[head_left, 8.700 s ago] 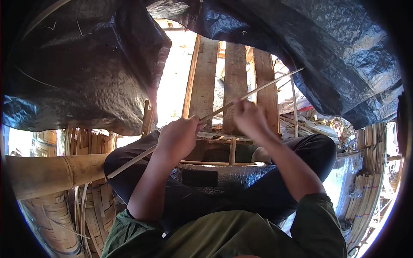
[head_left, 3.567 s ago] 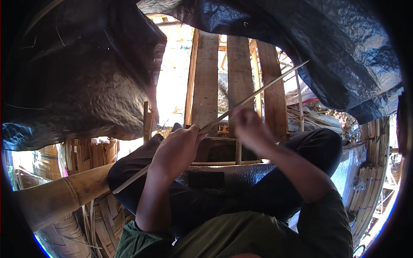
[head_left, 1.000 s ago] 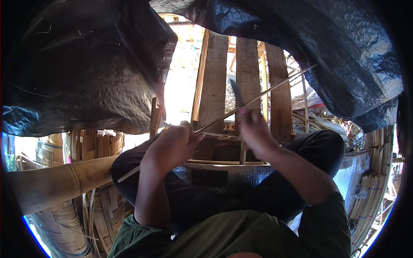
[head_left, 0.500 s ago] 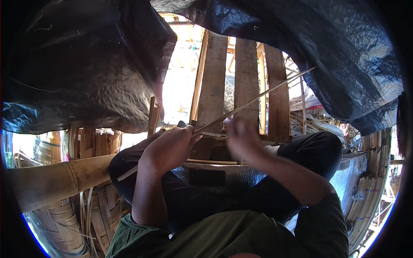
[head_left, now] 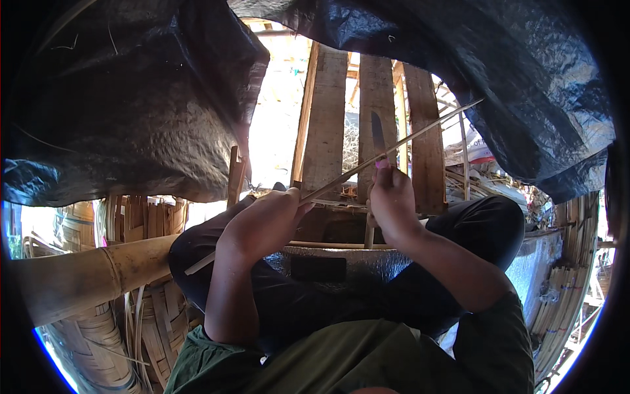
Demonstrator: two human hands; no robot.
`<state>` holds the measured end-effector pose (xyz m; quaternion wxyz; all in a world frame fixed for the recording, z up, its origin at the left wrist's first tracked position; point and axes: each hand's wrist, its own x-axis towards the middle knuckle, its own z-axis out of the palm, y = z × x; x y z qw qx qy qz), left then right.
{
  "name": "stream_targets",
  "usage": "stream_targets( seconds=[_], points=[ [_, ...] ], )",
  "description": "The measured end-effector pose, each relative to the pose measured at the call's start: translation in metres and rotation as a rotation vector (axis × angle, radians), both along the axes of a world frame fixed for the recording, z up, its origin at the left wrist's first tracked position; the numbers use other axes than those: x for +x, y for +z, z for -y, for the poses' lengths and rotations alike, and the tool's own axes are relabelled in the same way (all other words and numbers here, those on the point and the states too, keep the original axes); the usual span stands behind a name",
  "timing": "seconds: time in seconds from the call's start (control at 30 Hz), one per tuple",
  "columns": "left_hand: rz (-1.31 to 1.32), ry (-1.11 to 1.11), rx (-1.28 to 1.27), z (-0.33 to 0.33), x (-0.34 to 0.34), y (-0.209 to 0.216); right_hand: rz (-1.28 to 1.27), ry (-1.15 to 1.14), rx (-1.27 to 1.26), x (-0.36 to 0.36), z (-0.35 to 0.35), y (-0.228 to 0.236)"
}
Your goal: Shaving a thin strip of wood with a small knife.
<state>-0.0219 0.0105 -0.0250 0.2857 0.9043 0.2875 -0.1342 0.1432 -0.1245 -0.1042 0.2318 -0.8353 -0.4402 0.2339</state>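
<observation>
My left hand (head_left: 266,213) is closed around a long, thin bamboo strip (head_left: 430,131). The strip slants from above my left thigh up to the far right, with its far tip near the dark sheet. In my closed right hand (head_left: 395,205) is a knife (head_left: 377,133), its blade pointing away from me and its pale handle end showing below the fist. Just above that hand, the strip crosses the base of the blade; whether they touch I cannot tell. Something pink shows by the right fingertips, too small to make out.
Wooden planks (head_left: 375,92) run away in front of me. Dark plastic sheets hang at the left (head_left: 131,111) and right (head_left: 525,85). A thick bamboo pole (head_left: 92,279) lies at my left, above woven bamboo (head_left: 98,348). A bundle of thin strips (head_left: 558,308) stands at right.
My right hand, blurred before, now shows clearly a little farther right, and the knife blade has come into plain sight. The left hand and strip have hardly moved.
</observation>
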Motion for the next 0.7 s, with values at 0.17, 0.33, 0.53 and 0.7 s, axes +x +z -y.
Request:
stream_targets(
  seconds=[0.17, 0.33, 0.53, 0.7],
  points=[
    [0.048, -0.054, 0.024, -0.001, -0.009, -0.005, -0.465, -0.074, -0.101, -0.013, -0.02, 0.052],
    [0.008, -0.002, -0.016, 0.001, -0.003, 0.0, -0.639, -0.466, -0.038, -0.005, -0.02, 0.069],
    [-0.022, 0.012, 0.019, 0.002, -0.002, 0.002, -0.669, -0.305, 0.061, 0.007, -0.018, 0.047],
    [0.033, -0.209, 0.134, -0.004, -0.008, -0.025, -0.128, 0.034, 0.383, -0.031, -0.001, 0.006]
  ],
)
